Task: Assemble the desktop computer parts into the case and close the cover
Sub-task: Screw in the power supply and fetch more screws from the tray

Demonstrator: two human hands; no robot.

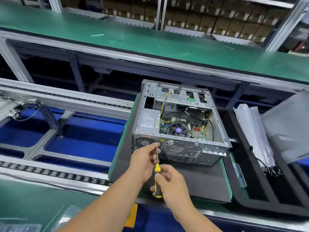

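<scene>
A long green desk runs across the back, with shelves of brown cartons behind it, and nearer lies a roller conveyor with blue below its frame. On the conveyor sits a dark pallet with green edges, and on that pallet, toward its far side, lies the computer case on its side with its cover off and its rear panel facing the person. To the right, leaning on a second dark tray, is a grey cover panel, with clear plastic bags just beside it. Inside the case the silver power supply fills the left near corner, the motherboard lies to its right, and the round CPU fan sits on the board. The two hands are close together on a yellow and black screwdriver: the right hand is wrapped round the handle, and the left hand pinches the metal shaft near its upper end. The tip meets the rear panel just above the power supply's vent grille.
</scene>
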